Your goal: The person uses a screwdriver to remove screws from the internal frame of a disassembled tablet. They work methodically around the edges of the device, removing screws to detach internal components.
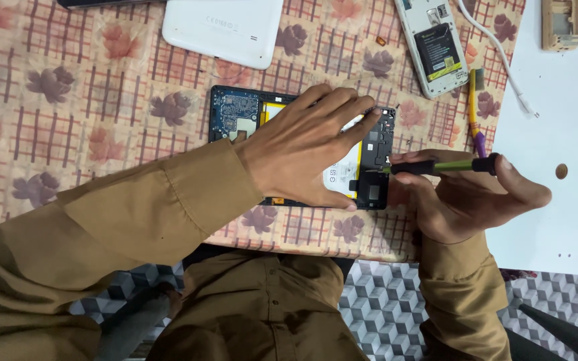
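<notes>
An opened tablet (235, 113) lies on the flowered tablecloth, its blue circuit board and white battery exposed. My left hand (302, 144) rests flat on top of it, fingers spread across the battery and black frame. My right hand (466, 197) grips a small screwdriver (446, 164) with a green shaft and black handle. The screwdriver lies nearly level, and its tip touches the tablet's right edge by the black speaker part (372, 187).
A white tablet back cover (225, 27) lies at the top. An opened white phone (433, 43) sits top right beside a white cable (503, 60). A yellow-handled brush (474, 110) and a gold phone frame (560, 24) lie near a white board (563, 134).
</notes>
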